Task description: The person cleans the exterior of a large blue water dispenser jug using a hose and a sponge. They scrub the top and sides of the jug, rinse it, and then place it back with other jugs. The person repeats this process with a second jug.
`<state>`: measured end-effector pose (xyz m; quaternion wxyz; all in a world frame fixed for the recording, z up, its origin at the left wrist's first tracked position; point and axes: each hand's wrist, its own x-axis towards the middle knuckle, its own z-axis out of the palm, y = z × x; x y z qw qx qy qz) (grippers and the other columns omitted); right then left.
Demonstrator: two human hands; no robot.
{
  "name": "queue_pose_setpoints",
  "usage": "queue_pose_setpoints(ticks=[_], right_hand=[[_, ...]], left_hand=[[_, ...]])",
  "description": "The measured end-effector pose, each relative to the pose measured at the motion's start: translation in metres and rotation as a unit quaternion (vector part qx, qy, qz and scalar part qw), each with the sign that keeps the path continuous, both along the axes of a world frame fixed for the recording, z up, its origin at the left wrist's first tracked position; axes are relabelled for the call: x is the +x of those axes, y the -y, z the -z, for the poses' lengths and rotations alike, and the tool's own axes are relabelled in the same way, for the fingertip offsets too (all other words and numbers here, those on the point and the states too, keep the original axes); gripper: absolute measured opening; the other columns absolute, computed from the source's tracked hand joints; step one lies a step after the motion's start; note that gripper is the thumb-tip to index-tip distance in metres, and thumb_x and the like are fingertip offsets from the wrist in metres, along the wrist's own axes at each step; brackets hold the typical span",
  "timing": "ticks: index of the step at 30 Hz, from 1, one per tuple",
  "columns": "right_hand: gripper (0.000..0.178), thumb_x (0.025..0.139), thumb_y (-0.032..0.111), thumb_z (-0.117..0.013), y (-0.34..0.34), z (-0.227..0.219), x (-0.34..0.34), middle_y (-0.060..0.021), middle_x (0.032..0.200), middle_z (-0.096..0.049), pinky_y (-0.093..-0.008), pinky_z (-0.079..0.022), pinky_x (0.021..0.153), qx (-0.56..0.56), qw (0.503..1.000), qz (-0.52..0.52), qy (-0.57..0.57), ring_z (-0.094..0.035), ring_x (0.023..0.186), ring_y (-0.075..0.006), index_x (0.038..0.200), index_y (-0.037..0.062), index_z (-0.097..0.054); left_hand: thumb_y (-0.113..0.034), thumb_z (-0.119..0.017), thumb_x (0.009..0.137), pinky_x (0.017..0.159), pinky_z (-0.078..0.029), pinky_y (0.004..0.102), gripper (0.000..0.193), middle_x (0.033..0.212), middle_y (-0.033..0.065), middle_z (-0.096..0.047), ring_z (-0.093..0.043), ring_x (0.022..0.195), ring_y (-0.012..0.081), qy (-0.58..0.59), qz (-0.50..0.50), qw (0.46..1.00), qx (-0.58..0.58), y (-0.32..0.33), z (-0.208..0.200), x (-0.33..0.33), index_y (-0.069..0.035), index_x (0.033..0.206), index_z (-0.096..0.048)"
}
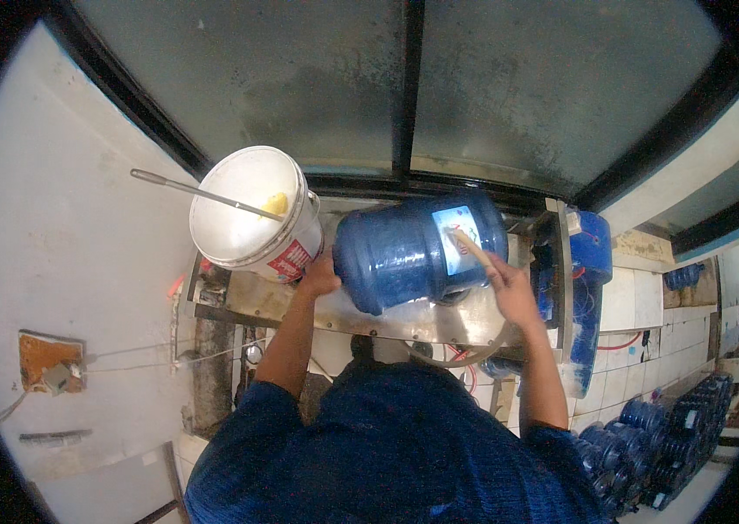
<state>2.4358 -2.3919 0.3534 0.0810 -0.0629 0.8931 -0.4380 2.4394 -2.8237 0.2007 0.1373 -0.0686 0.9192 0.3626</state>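
Observation:
A large blue water jug (pixel 391 253) lies on its side across a metal bench (pixel 317 319), its pale label (pixel 451 218) facing up. My left hand (pixel 324 275) grips the jug's left end, with some fingers hidden behind it. In my closed right hand (pixel 509 284) is a pale, flat, stick-like tool (pixel 472 249), whose tip rests against the label; its exact kind is unclear. Left of the jug stands a white bucket (pixel 257 253) with whitish contents or a white top. A grey rod (pixel 186 189) lies across it, ending beside a yellow lump (pixel 276 204) like a sponge.
Dark-framed cloudy glass panels (pixel 509 96) rise behind the bench. Blue equipment (pixel 590 249) stands at its right end. Many more blue jugs (pixel 635 441) are grouped on the floor at lower right. A white wall (pixel 81 244) with cords bounds the left side.

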Motion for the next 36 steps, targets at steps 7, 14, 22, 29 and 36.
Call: queue_pose_setpoints(ticks=[7,14,22,29,36], right_hand=[[0.041,0.104,0.025,-0.055,0.087,-0.029,0.011,-0.0234,0.120,-0.069,-0.0403,-0.053,0.093,0.024,0.990,-0.127,0.058,-0.071,0.104,-0.0370,0.141,0.0077,-0.058],[0.040,0.104,0.025,-0.053,0.134,-0.014,0.005,-0.0268,0.113,-0.067,-0.0490,-0.054,0.087,0.039,0.982,-0.183,-0.001,-0.068,0.098,-0.0460,0.142,0.0164,-0.057],[0.039,0.104,0.030,-0.054,0.049,0.001,-0.022,-0.0269,0.114,-0.069,-0.0425,-0.054,0.089,0.060,0.997,-0.051,0.013,-0.070,0.104,-0.0392,0.138,0.0117,-0.061],[0.037,0.103,0.020,-0.055,-0.038,0.030,-0.043,-0.0283,0.118,-0.068,-0.0403,-0.051,0.094,0.024,0.997,0.038,-0.061,-0.069,0.112,-0.0358,0.138,0.0085,-0.060],[0.039,0.102,0.017,-0.056,-0.094,0.079,-0.045,-0.0232,0.133,-0.065,-0.0364,-0.041,0.110,-0.040,0.994,0.098,-0.040,-0.059,0.129,-0.0310,0.137,-0.0008,-0.059]], left_hand=[[-0.041,-0.054,0.099,0.120,-0.029,0.0412,0.072,0.161,0.0270,-0.030,-0.035,0.146,0.0414,-0.110,-0.133,0.980,0.098,-0.045,-0.020,-0.067,-0.004,0.156,-0.032],[-0.029,-0.050,0.104,0.121,-0.026,0.0434,0.058,0.158,0.0281,-0.034,-0.032,0.149,0.0403,-0.319,-0.048,0.943,0.083,-0.058,-0.013,-0.046,-0.002,0.153,-0.037],[-0.036,-0.070,0.091,0.114,-0.038,0.0458,0.092,0.149,0.0279,-0.047,-0.049,0.136,0.0440,-0.097,0.111,0.989,0.010,0.005,-0.015,-0.012,-0.001,0.158,-0.017],[-0.044,-0.089,0.067,0.084,-0.056,0.0480,0.075,0.098,0.0208,-0.074,-0.073,0.097,0.0348,0.226,0.204,0.952,-0.036,0.018,-0.005,-0.025,-0.002,0.124,-0.062],[-0.026,-0.084,0.069,0.076,-0.057,0.0462,0.059,0.095,0.0199,-0.074,-0.073,0.087,0.0336,-0.058,0.147,0.966,-0.206,0.012,0.016,-0.047,-0.004,0.121,-0.065]])
